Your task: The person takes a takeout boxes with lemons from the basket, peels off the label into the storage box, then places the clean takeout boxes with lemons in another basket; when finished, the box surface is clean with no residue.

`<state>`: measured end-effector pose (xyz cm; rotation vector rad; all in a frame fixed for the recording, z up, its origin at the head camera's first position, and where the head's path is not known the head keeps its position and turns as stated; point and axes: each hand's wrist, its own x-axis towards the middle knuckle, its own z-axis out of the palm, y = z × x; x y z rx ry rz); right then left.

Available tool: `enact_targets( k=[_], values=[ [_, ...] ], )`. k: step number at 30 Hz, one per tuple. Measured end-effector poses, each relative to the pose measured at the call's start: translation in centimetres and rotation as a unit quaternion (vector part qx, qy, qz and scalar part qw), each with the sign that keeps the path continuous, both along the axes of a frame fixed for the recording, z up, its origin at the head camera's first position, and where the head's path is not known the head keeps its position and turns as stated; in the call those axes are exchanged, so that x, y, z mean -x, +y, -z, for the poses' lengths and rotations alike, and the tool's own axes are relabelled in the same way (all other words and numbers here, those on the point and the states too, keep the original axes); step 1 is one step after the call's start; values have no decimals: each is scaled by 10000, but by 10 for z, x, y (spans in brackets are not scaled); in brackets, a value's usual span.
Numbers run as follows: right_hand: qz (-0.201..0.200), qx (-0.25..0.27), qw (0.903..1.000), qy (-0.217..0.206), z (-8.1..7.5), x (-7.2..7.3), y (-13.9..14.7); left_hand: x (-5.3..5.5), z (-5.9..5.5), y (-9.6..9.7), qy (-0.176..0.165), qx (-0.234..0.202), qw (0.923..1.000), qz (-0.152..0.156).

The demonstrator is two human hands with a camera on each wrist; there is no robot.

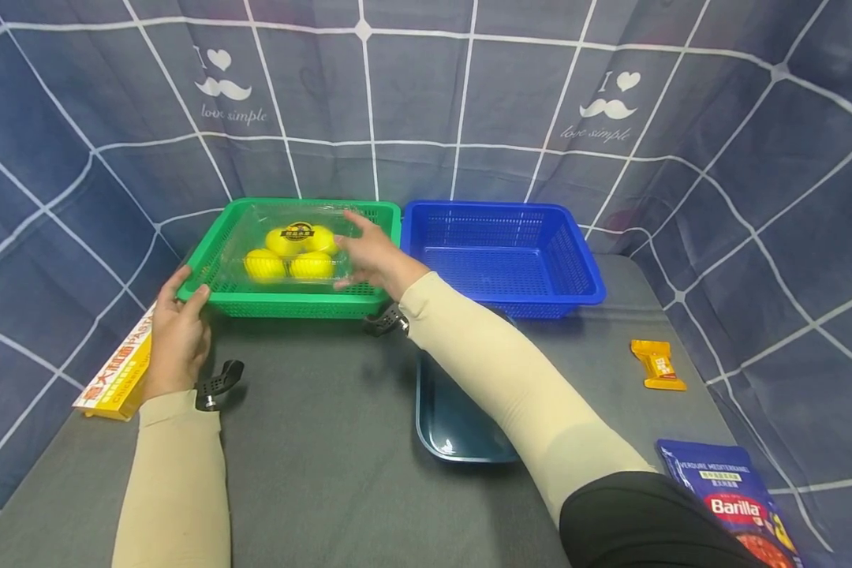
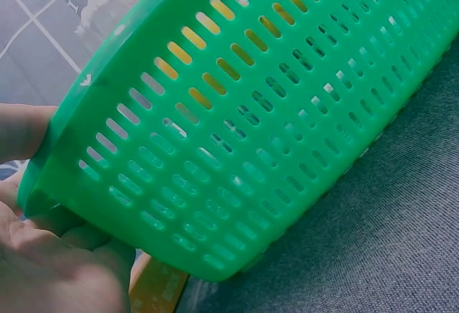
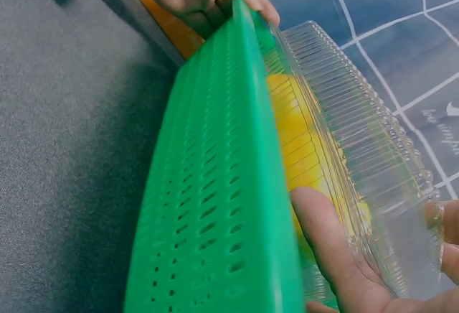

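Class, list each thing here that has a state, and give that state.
Green basket, upright
Clear plastic container, holding yellow fruits, lid's closure unclear
Blue basket, upright, open-topped
Dark blue tray, upright, partly hidden
Orange snack packet, lying flat
Barilla pouch, lying flat, partly hidden
Pasta box, lying down, partly hidden
Left grip, curled over green basket's rim
Right grip, curled on container's end

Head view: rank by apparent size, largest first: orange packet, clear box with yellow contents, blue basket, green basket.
1. Green basket and blue basket: too alike to rank
2. Clear box
3. Orange packet
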<state>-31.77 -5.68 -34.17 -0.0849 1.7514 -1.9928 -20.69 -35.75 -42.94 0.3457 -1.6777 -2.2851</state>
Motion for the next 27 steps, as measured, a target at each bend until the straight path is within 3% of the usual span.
enact_targets(
  k=[27],
  values=[
    [-480, 481, 9977, 30, -35, -25, 26, -1, -2, 0, -7, -37, 10000, 17]
  ],
)
